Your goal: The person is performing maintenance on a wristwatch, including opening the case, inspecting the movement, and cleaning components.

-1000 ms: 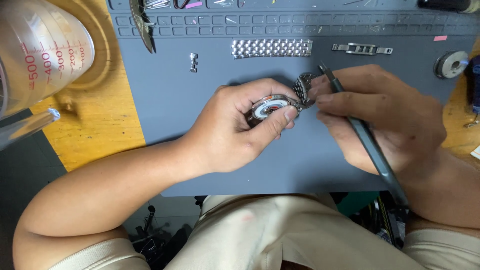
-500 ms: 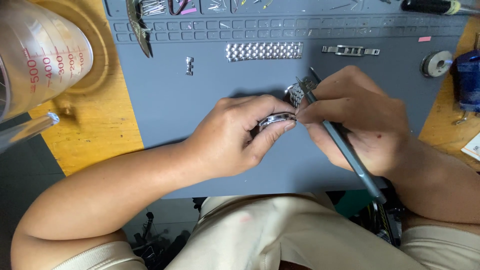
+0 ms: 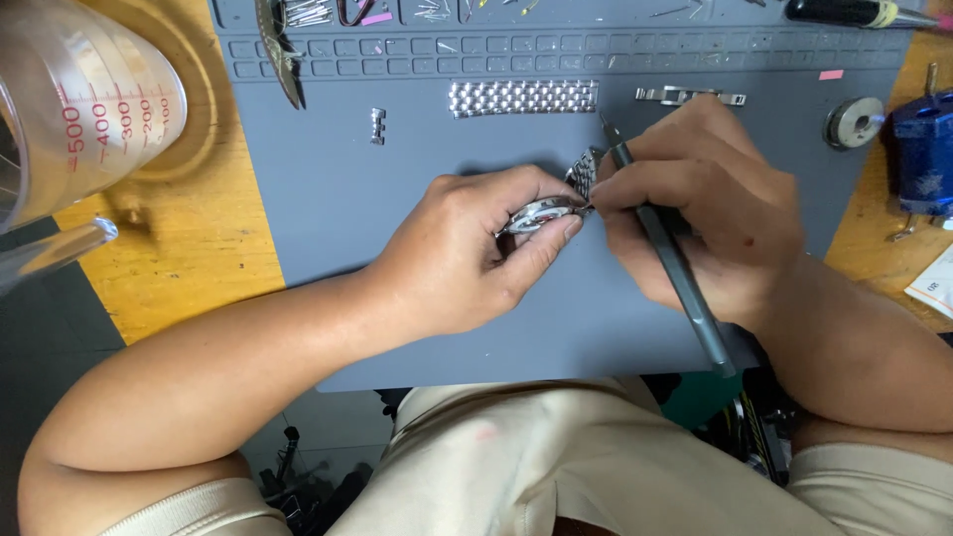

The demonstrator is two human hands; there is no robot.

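fingers of the left hand [image 3: 467, 253] pinch a silver watch case [image 3: 541, 211] on edge above the grey mat [image 3: 397, 288]. right hand [image 3: 710, 203] closes its grip on a slim dark tool [image 3: 665, 248], its tip up by the bracelet end [image 3: 583, 171] at the case lug. it looks like pin work at that joint, calling for a steady, fine push.

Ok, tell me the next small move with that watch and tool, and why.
Probably bring the slim grey tool in the right hand down to the joint where the bracelet piece meets the watch case. The left hand pinches the case, and the tool's tip points away past the joint.
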